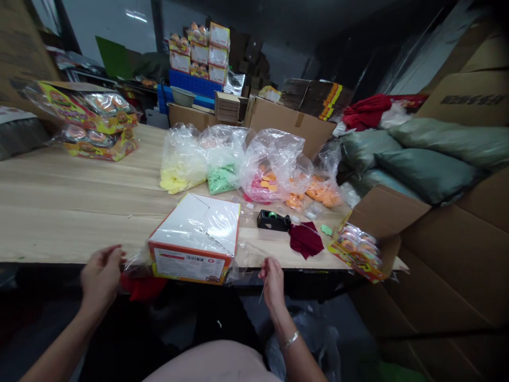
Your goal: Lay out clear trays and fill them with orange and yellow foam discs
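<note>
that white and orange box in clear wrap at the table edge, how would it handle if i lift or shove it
The box looks like stiff cardboard, so it probably keeps its shape when lifted. Its loose glossy clear wrap may slip or bunch under fingers. It sits at the table edge, so a shove toward the person could tip it off.

Wrapped box (194, 241) between both hands, table (59, 212) edge

The wrapped box (194, 239) is white with orange edges. Clear bags hold yellow (181, 178), green (220, 179) and orange pieces (324, 193); the cloth (305, 240) is maroon.
</note>
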Demonstrator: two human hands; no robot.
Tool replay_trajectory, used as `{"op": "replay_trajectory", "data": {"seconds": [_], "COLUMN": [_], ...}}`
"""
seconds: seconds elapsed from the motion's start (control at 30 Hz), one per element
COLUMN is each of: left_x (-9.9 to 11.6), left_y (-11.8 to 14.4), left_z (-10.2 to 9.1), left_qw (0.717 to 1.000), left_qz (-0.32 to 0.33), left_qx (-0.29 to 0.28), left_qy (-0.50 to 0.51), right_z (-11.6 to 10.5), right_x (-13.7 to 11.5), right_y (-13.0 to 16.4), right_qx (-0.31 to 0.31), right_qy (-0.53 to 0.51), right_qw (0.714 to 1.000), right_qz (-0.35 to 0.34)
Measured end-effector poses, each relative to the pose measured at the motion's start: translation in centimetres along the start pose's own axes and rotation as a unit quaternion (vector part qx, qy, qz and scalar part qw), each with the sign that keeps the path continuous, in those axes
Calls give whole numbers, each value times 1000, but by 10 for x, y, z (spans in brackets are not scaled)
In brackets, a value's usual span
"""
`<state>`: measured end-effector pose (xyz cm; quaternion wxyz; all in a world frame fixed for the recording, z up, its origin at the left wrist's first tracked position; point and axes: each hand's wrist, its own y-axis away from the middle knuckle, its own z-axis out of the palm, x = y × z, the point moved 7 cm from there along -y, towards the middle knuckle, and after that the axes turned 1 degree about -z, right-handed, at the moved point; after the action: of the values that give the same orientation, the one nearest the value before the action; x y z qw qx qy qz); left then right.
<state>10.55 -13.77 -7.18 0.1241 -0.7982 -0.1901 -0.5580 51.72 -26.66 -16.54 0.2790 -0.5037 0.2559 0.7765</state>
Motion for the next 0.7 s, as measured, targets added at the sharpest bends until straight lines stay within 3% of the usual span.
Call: {"op": "replay_trajectory", "data": {"seconds": [0.1,0.17,0.23,0.33,0.43,0.5,0.57,0.63,0.7], "left_x": [38,61,67,64,57,53,51,49,46], "left_y": [11,24,33,40,40,38,37,36,35], "left_z": [-12,5,27,45,45,43,42,43,44], "left_qw": [978,947,931,918,912,914,918,926,937], "left_qz": [179,300,345,381,400,396,383,359,326], "left_qx": [77,41,-21,-49,-37,-42,-60,-80,-89], "left_qy": [-68,-107,-115,-100,-80,-77,-83,-89,-88], "right_z": [26,54,74,87,86,69,27,-44,-121], "right_x": [-25,-30,-27,-8,26,42,41,19,-16], "right_y": [3,7,9,7,7,4,-2,-9,-7], "right_qx": [-92,-187,-230,-206,-144,-100,-51,36,113], "right_qy": [-21,-21,-17,1,15,10,24,124,292], "right_qw": [995,980,969,976,986,989,992,990,950], "right_qz": [25,66,83,69,86,111,113,62,-13]}}
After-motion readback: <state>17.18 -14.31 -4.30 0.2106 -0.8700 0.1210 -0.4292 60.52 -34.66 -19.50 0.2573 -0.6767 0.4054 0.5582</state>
